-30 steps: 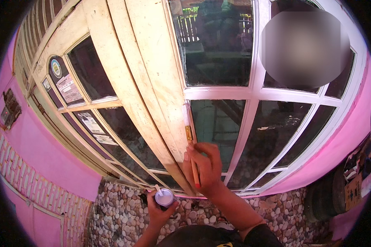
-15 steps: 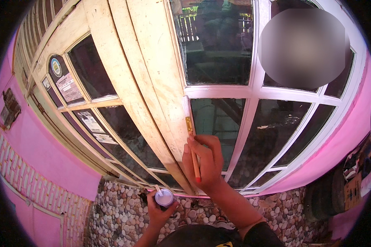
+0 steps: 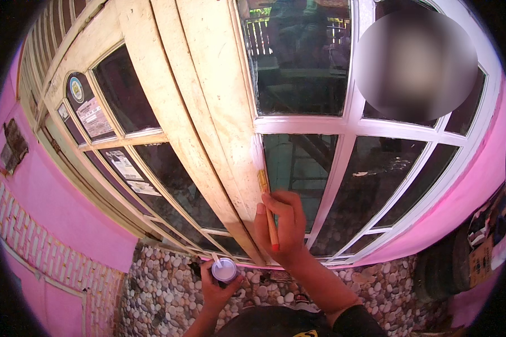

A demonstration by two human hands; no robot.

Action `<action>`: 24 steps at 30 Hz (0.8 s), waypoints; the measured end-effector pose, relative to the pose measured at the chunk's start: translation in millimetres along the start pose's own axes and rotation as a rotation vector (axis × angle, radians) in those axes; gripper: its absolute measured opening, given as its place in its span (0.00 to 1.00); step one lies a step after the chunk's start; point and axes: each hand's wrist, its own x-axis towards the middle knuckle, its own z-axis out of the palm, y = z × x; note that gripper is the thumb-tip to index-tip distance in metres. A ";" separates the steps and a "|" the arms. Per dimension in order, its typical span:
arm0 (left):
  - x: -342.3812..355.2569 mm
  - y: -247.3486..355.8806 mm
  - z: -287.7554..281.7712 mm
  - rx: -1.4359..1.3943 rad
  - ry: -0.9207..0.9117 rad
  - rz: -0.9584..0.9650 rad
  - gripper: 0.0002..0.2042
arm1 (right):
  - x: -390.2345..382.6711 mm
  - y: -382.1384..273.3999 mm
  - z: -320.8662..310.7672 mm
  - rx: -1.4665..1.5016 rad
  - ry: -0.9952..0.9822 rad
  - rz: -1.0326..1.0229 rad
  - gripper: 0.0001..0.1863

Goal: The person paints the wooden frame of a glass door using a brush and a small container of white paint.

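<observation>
Grasping the wooden-handled paintbrush in its fingers, your right hand holds the bristles against the wooden frame, along the left edge of a glass pane; your left hand clasps a paint cup.

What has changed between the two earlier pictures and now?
The right hand and its brush slid up the frame beside the pane, then back down by now. The door also sits slightly further right than in the middle picture, so the camera probably shifted. Nothing was picked up or released: the left hand still holds the cup with the stick in it.
</observation>
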 end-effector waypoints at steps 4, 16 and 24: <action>0.6 -3.8 -0.4 0.033 -0.006 0.049 0.34 | -16.0 -1.1 -7.6 0.000 -0.092 0.074 0.15; 0.3 -7.2 2.0 0.000 -0.007 0.038 0.36 | -19.3 -3.4 -15.4 0.026 -0.109 0.103 0.15; 0.3 -2.5 5.2 -0.072 -0.019 -0.045 0.36 | 11.3 -3.5 -12.1 0.014 -0.026 0.019 0.14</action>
